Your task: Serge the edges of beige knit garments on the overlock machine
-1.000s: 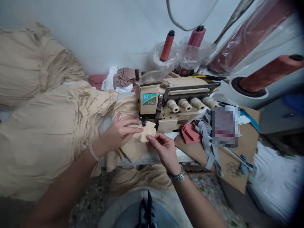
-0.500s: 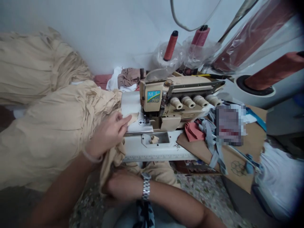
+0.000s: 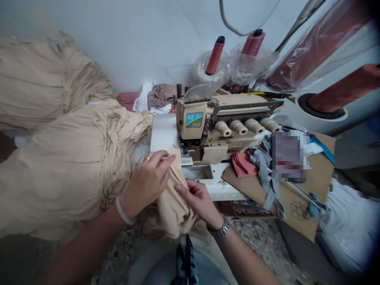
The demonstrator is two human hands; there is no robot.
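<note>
A beige overlock sewing machine (image 3: 213,124) stands on a white table (image 3: 162,132). In front of its presser foot lies a piece of beige fabric (image 3: 173,198) that hangs over the table's front edge. My left hand (image 3: 148,180), with a ring and a wristband, grips the fabric's upper left edge with curled fingers. My right hand (image 3: 197,200), a watch on its wrist, pinches the same fabric lower down on its right side. The two hands sit close together, just left of the needle area.
A large heap of beige gathered garments (image 3: 65,158) fills the left. Maroon thread cones (image 3: 215,55) stand behind the machine. To the right lies brown cardboard (image 3: 297,190) with grey straps (image 3: 265,176) and red cloth (image 3: 243,164). Terrazzo floor shows below.
My right hand has come up from below the table onto the fabric. A fresh stretch of beige fabric now covers the table's front edge, and my left hand has shifted down onto it.
</note>
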